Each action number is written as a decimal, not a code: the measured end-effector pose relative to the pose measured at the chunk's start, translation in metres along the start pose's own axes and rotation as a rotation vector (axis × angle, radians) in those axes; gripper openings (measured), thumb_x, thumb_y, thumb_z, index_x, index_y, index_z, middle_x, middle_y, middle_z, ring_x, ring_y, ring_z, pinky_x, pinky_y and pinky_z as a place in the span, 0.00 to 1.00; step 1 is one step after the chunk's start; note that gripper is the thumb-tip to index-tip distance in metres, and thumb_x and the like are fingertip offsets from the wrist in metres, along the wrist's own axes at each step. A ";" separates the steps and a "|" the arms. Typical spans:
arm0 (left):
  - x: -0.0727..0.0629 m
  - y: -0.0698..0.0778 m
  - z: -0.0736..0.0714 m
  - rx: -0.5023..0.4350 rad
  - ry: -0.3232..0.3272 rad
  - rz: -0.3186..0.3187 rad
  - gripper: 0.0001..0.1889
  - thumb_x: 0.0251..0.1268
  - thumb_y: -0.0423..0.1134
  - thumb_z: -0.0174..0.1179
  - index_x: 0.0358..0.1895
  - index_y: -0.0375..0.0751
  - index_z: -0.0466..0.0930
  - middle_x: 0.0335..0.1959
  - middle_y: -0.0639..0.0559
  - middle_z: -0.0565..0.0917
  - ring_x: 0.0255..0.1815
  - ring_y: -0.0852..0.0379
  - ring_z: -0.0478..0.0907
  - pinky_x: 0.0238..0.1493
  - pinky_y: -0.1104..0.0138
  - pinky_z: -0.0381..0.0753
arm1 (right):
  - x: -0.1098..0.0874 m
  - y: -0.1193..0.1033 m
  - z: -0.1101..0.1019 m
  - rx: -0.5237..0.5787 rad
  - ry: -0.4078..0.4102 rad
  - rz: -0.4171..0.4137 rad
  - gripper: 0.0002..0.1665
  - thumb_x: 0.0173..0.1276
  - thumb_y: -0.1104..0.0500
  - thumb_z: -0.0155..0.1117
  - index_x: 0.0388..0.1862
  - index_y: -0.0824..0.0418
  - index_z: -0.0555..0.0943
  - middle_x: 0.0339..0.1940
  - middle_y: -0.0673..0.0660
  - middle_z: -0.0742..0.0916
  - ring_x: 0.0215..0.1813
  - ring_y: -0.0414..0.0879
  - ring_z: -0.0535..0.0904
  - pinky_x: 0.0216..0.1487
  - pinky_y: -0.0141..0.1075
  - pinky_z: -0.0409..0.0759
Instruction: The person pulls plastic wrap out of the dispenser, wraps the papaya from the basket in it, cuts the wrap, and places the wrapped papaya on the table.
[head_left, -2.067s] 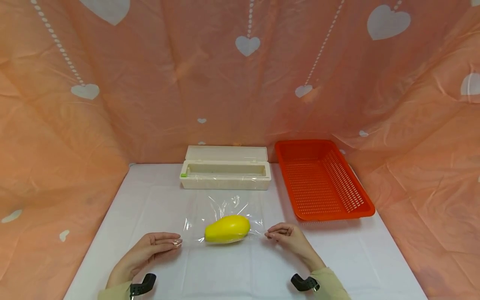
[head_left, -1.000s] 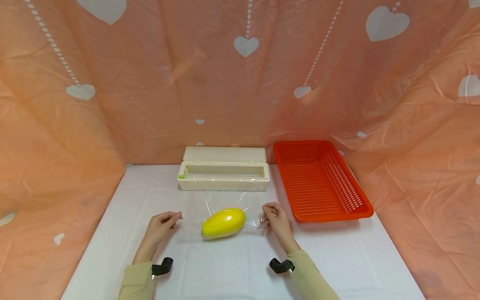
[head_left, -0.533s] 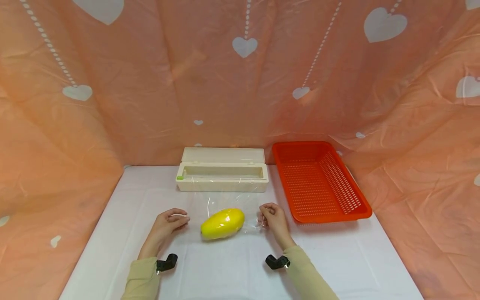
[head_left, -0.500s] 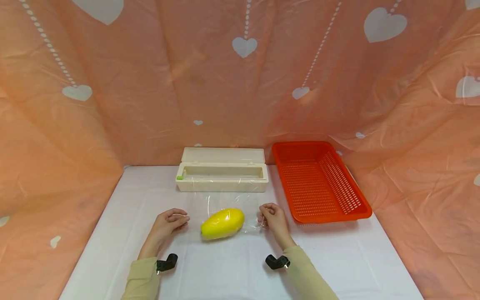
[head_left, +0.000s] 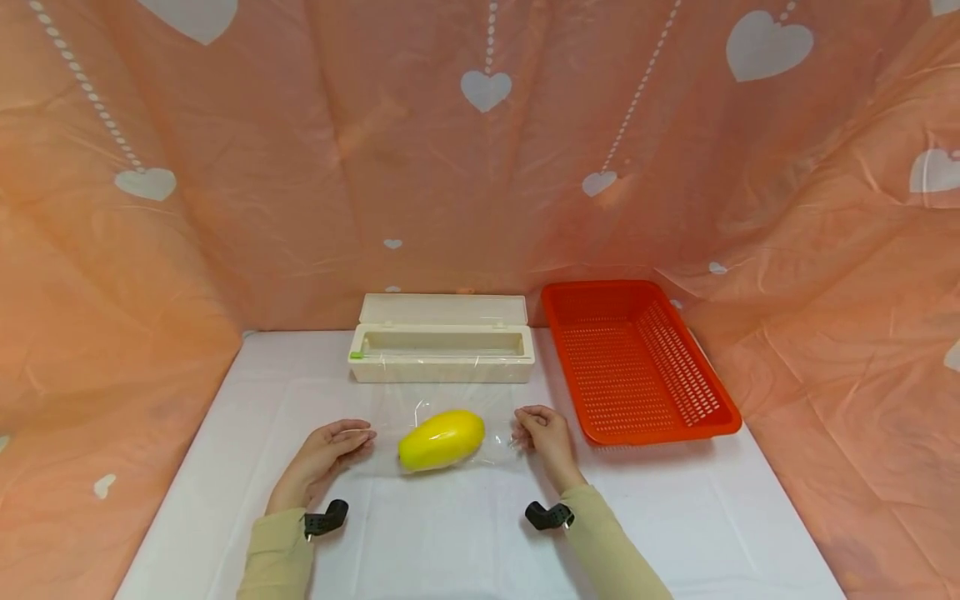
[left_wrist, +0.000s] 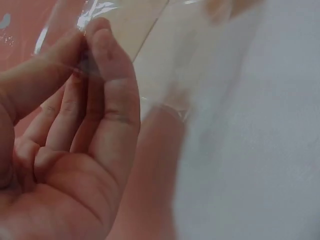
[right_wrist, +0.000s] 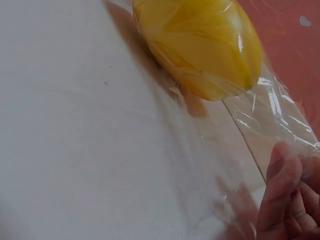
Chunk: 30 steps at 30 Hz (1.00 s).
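Yellow fruit (head_left: 441,440) lies on the white table (head_left: 435,542) under clear film (right_wrist: 275,100). If you take the fruit as clock centre, your left hand (head_left: 321,457) is at nine o'clock and your right hand (head_left: 550,442) at three; on each, thumb and forefinger pinch the film. The cream box (head_left: 442,343) stands open at twelve, the red basket (head_left: 637,362) at two.

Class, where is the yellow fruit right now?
In the head view, the yellow fruit lies below and slightly left of centre, between the left hand and right hand, in front of the open white box.
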<state>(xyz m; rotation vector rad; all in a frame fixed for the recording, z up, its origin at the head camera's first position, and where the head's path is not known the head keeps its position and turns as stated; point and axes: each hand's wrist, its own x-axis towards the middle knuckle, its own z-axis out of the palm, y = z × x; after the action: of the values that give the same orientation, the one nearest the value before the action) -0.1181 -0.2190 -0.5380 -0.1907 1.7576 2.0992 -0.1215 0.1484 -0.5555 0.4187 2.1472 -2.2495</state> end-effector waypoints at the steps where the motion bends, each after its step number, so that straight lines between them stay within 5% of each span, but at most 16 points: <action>1: 0.001 -0.001 0.000 0.017 -0.002 0.001 0.22 0.68 0.31 0.58 0.59 0.22 0.65 0.48 0.39 0.82 0.47 0.52 0.82 0.51 0.62 0.80 | 0.001 0.000 0.000 0.000 0.001 -0.001 0.10 0.66 0.62 0.64 0.39 0.70 0.78 0.20 0.54 0.83 0.20 0.40 0.77 0.18 0.28 0.76; 12: 0.016 -0.001 0.009 0.106 0.084 -0.012 0.24 0.65 0.29 0.59 0.59 0.22 0.62 0.42 0.38 0.83 0.40 0.52 0.83 0.44 0.64 0.83 | 0.010 0.004 -0.003 -0.020 -0.058 0.082 0.23 0.65 0.62 0.66 0.53 0.76 0.74 0.24 0.57 0.85 0.21 0.40 0.78 0.20 0.29 0.79; 19: 0.021 -0.003 0.013 0.190 0.106 -0.075 0.23 0.64 0.31 0.62 0.58 0.21 0.69 0.41 0.39 0.84 0.39 0.52 0.83 0.43 0.64 0.84 | 0.006 -0.010 -0.003 -0.053 -0.182 0.089 0.17 0.67 0.67 0.62 0.48 0.81 0.76 0.22 0.57 0.84 0.21 0.40 0.78 0.23 0.30 0.81; 25: 0.021 -0.001 0.014 0.263 0.146 -0.053 0.17 0.63 0.31 0.62 0.49 0.20 0.74 0.34 0.42 0.84 0.31 0.55 0.82 0.34 0.67 0.84 | 0.013 0.002 -0.003 -0.074 -0.132 0.099 0.13 0.66 0.64 0.65 0.41 0.76 0.80 0.20 0.55 0.83 0.21 0.40 0.78 0.22 0.30 0.81; 30: 0.020 0.005 0.010 0.355 0.195 -0.010 0.13 0.60 0.31 0.65 0.43 0.23 0.79 0.27 0.47 0.83 0.21 0.58 0.73 0.22 0.70 0.74 | 0.011 0.001 -0.003 -0.152 -0.077 0.052 0.13 0.64 0.60 0.67 0.40 0.71 0.82 0.23 0.52 0.82 0.21 0.39 0.73 0.18 0.28 0.73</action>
<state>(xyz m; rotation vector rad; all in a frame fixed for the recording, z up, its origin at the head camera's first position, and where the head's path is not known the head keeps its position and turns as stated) -0.1365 -0.2060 -0.5388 -0.3093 2.2026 1.7719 -0.1312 0.1536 -0.5590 0.3735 2.2213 -2.0228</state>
